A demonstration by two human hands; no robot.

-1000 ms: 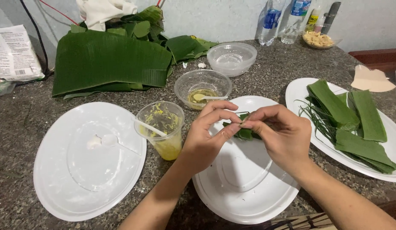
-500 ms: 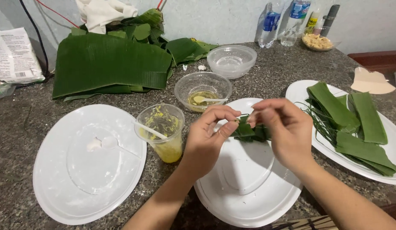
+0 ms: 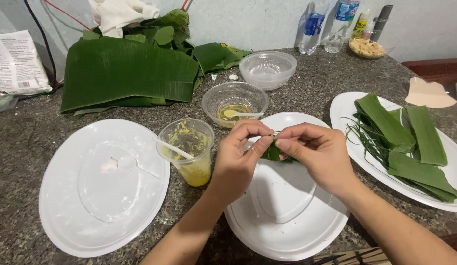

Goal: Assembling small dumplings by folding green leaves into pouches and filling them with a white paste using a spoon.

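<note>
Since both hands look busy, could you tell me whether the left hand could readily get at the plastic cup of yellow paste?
Probably yes: the plastic cup stands just beside the left hand, nothing between, though it pinches the folded leaf.

Small folded green leaf parcel [image 3: 273, 152] (mostly hidden) above white plate [image 3: 287, 221]

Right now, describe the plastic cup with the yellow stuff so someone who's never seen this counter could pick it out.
On the speckled stone counter, look between the two white oval platters, the left platter and the middle platter. The clear plastic cup stands there, just left of the left hand. Unlike the two clear bowls behind it, it is tall and narrow, smeared with yellow paste, with a white plastic spoon leaning inside.
</note>
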